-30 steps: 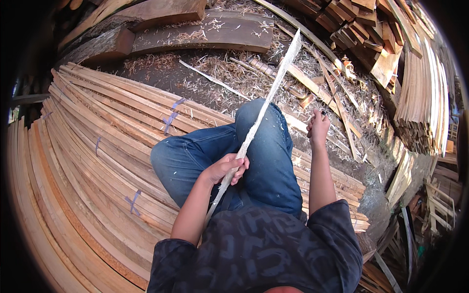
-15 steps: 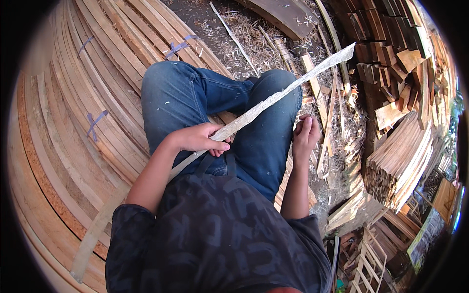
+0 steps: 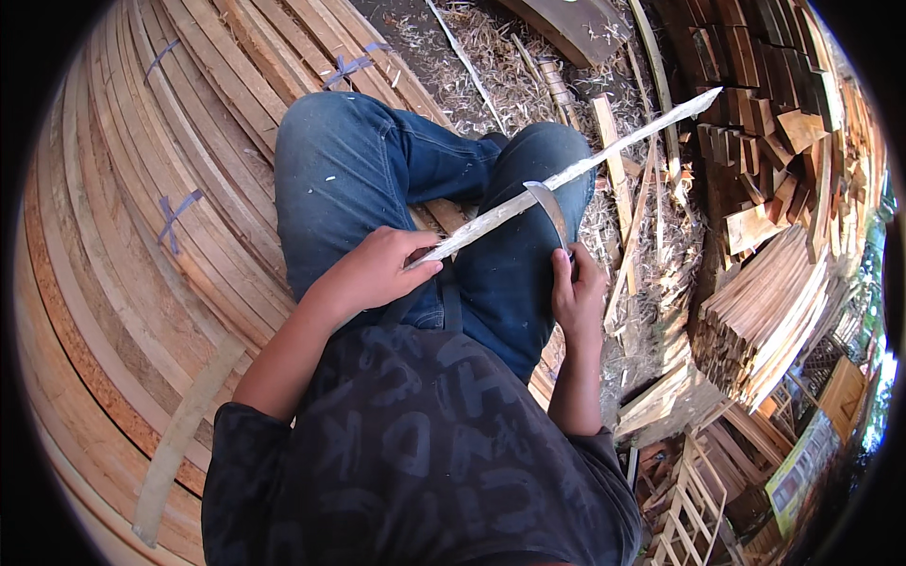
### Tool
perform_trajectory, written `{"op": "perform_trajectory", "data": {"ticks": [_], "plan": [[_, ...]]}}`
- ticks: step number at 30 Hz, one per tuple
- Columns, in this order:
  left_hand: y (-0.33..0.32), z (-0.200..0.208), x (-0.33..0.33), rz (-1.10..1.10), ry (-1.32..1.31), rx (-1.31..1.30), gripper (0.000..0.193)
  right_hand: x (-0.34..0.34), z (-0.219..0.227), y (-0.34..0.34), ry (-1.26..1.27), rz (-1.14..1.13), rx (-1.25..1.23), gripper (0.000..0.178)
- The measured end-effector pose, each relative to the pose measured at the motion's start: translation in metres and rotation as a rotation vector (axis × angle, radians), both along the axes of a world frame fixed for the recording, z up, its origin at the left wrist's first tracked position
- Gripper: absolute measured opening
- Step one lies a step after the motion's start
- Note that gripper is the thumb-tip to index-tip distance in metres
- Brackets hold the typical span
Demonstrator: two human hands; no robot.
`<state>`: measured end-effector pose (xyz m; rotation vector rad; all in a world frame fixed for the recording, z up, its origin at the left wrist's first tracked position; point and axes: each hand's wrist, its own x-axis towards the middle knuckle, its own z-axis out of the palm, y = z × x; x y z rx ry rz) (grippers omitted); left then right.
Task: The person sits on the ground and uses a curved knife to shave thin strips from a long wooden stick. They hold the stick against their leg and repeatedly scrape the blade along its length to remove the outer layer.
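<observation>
Workpiece: a pale wooden strip [image 3: 580, 168], held diagonally over the jeans [image 3: 335, 179]. Its far end extends forward and to the right, beyond the right knee of the jeans.

Tool: a curved knife [image 3: 555, 215], located over the right thigh of the jeans. The blade tip overlaps the strip; contact of the edge with the wood cannot be confirmed.

Left hand [image 3: 376, 269]: positioned over the middle of the jeans. Thumb and fingers pinch the near portion of the strip.

Right hand [image 3: 578, 294]: positioned at the right edge of the jeans. Fingers are curled closed around the knife, thumb toward the blade; the handle is hidden within the grip.

Surroundings: long boards [image 3: 104, 311] lie to the left of the jeans. Purple ties [image 3: 176, 222] bind them in bundles. Wood shavings [image 3: 505, 90] cover the ground ahead of the jeans. Stacked timber [image 3: 746, 113] stands ahead and to the right of the jeans; a bundle of thin slats [image 3: 764, 297] lies well to their right.
</observation>
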<state>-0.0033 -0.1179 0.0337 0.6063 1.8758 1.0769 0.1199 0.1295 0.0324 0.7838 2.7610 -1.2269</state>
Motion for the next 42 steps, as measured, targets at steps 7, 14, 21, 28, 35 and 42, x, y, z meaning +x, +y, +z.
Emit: {"op": "perform_trajectory", "data": {"ticks": [7, 14, 21, 28, 35, 42], "plan": [[0.050, -0.028, 0.027, 0.161, 0.069, 0.203, 0.028, 0.012, 0.002, -0.001, -0.129, 0.047, 0.117, 0.030], [0.062, -0.028, 0.036, 0.122, 0.034, 0.001, 0.028, 0.019, -0.015, 0.028, -0.159, 0.072, 0.541, 0.045], [0.064, -0.028, 0.038, 0.148, 0.022, 0.021, 0.032, 0.022, -0.018, 0.030, -0.149, 0.024, 0.638, 0.049], [0.062, -0.023, 0.042, 0.178, 0.066, 0.029, 0.032, 0.020, -0.007, 0.024, -0.198, 0.066, 0.651, 0.051], [0.065, -0.022, 0.041, 0.154, 0.067, 0.037, 0.027, 0.020, -0.001, 0.038, -0.182, -0.006, 0.618, 0.054], [0.067, -0.021, 0.043, 0.194, 0.151, 0.057, 0.023, 0.010, -0.017, 0.071, -0.246, -0.185, 0.617, 0.054]]}}
